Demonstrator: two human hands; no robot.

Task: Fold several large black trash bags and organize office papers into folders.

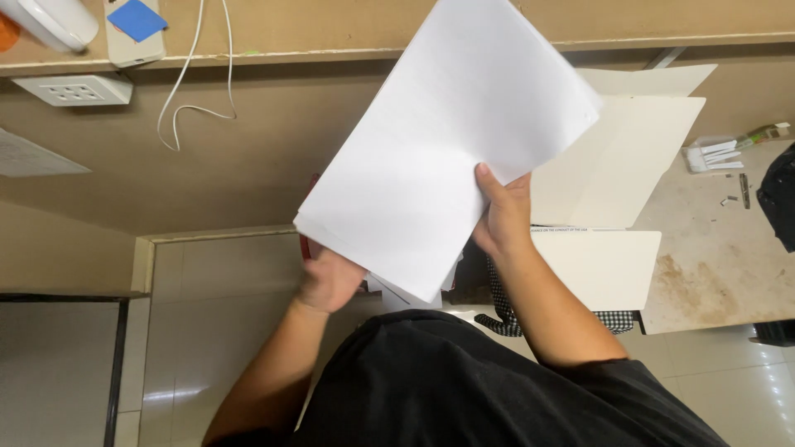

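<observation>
White paper stack [447, 141], black-and-white checked cloth [501, 319]

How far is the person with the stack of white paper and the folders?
Done: the stack of white paper is gathered and lifted clear of the table. In hand: the left hand supports its lower edge and the right hand grips its side, thumb on top. Left: the cream folders lie open on the table behind, and none of the held sheets is inside them yet.
</observation>
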